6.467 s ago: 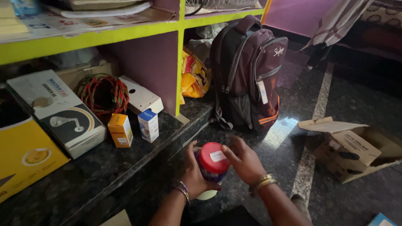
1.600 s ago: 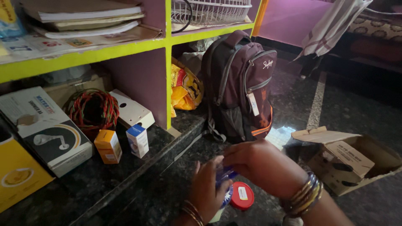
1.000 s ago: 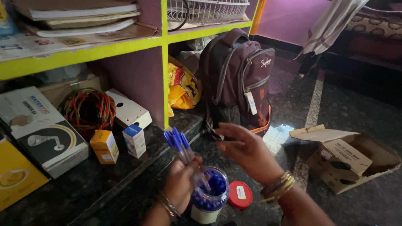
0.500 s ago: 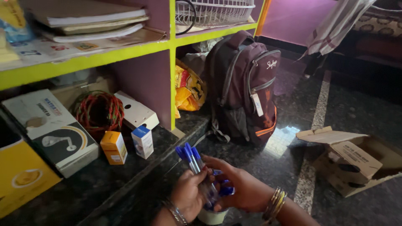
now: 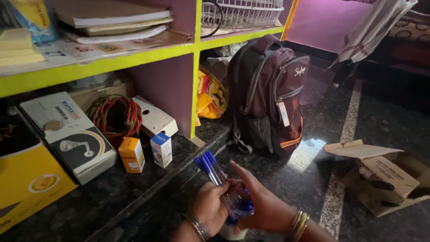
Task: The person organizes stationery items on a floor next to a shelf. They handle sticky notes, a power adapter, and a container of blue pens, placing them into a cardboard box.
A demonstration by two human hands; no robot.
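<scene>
Shelf unit (image 5: 112, 62), yellow-edged with purple dividers, cut off at the left and top; papers and books (image 5: 112, 20) on the upper level, their far ends out of frame. Backpack (image 5: 268, 98), dark maroon, upright on the floor against the shelf, hiding most of a yellow bag (image 5: 209, 96) behind it. Yellow box (image 5: 27, 179), lower left, partly cropped. Cardboard box (image 5: 385, 172), flaps open, at right, corner cut by the frame edge. White box (image 5: 71, 134) on the stone ledge, with a red wire coil (image 5: 117, 114) behind it, an orange carton (image 5: 131, 154) and a blue-white carton (image 5: 161, 149) beside. Right hand (image 5: 264, 204), fingers curled round the jar (image 5: 235, 215), which is largely hidden and dim; its base alone shows pale. Left hand (image 5: 209, 210), grip closed on a bunch of blue pens (image 5: 212, 172), caps up, lower ends lost between the hands above the jar.
</scene>
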